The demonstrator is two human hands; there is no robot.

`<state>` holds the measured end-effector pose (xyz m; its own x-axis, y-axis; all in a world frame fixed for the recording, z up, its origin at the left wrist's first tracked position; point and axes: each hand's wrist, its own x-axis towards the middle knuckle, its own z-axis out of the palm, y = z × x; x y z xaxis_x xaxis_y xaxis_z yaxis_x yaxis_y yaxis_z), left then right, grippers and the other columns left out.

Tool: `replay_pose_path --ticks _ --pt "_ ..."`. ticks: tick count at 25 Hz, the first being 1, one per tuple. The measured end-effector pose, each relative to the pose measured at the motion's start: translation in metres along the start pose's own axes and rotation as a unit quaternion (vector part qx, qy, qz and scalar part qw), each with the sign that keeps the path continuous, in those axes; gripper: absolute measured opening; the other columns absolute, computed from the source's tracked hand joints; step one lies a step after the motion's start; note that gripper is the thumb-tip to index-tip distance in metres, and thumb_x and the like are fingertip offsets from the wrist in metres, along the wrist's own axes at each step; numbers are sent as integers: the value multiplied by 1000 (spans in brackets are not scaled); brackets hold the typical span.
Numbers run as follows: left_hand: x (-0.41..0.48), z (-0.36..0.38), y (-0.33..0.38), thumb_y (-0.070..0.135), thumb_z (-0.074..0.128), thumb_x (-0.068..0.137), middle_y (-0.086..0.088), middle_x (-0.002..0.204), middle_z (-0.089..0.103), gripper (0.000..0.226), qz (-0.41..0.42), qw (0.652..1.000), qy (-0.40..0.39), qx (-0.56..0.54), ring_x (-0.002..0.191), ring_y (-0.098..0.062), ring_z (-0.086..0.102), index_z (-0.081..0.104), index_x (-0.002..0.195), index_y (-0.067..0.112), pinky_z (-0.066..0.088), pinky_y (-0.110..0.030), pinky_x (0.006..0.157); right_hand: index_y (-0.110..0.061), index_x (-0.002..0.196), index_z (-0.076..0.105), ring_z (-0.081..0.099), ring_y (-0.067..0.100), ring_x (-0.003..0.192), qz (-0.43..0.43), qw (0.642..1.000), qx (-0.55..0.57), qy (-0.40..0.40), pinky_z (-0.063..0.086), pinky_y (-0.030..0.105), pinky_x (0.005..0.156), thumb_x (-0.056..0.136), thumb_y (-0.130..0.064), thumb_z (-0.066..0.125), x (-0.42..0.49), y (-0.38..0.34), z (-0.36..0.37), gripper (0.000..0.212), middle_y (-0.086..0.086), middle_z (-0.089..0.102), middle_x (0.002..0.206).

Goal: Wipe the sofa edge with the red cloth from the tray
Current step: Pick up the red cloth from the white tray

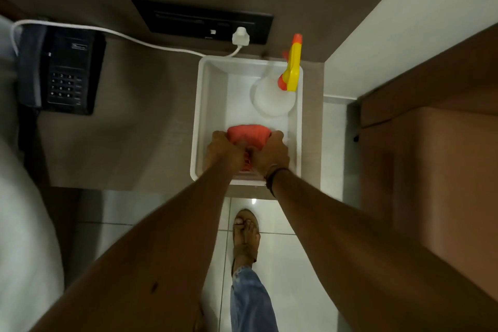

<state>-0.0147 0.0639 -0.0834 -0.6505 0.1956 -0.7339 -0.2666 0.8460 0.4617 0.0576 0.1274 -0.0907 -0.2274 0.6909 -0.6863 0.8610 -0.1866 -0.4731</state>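
A white plastic tray (208,105) stands on a brown side table. Inside it, at the near end, lies the folded red cloth (248,134). My left hand (223,149) grips the cloth's left side and my right hand (272,152) grips its right side, both inside the tray. The near part of the cloth is hidden between my hands. A brown sofa arm (436,170) rises at the right of the view.
A clear spray bottle (273,97) with a yellow and orange trigger stands at the tray's far right. A black desk phone (60,70) sits at the left; a white cable (129,38) runs to a plug in the black wall panel (202,21). White bedding lies far left, tiled floor below.
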Motion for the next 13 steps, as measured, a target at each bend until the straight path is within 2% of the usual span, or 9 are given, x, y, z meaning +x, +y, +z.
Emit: replay_pose_path --ticks 3,5,7,10,11,13 --pt "-25 -20 -7 29 66 98 -13 144 70 52 9 993 -2 -115 107 -25 66 61 147 13 60 -42 91 -12 144 47 66 34 122 -38 997 72 -12 58 50 107 95 -17 76 -32 3 -19 57 8 66 129" --pt "-53 -35 -17 22 64 98 -17 144 71 49 -22 973 -36 -226 116 -37 74 63 145 10 65 -47 93 -13 144 50 69 35 122 -49 988 143 -45 61 51 104 91 -19 84 -67 10 -36 64 11 68 133" --pt "-96 -50 -35 17 58 100 -24 137 74 48 -47 925 -156 -342 118 -44 77 62 146 5 66 -55 97 -11 143 52 72 35 117 -65 971 214 -83 67 43 92 89 -16 87 -115 30 -56 65 17 69 133" --pt "-178 -47 -81 16 53 95 -20 119 82 47 -21 849 -331 -410 97 -33 86 68 138 7 70 -45 78 -7 142 57 73 22 102 -87 958 251 -107 66 20 69 89 -12 85 -189 85 -83 60 17 70 129" --pt "-203 -39 -99 14 55 91 -23 123 81 54 -35 833 -360 -419 100 -33 85 65 143 5 70 -43 77 -8 141 60 74 20 98 -87 957 254 -108 65 19 68 89 -12 85 -210 110 -89 58 18 71 126" --pt "-243 -15 -135 13 59 92 -30 142 73 61 -72 830 -371 -409 119 -39 79 59 152 0 69 -43 85 -12 136 66 76 22 94 -77 956 258 -114 66 22 70 88 -12 86 -245 159 -101 52 22 75 121"
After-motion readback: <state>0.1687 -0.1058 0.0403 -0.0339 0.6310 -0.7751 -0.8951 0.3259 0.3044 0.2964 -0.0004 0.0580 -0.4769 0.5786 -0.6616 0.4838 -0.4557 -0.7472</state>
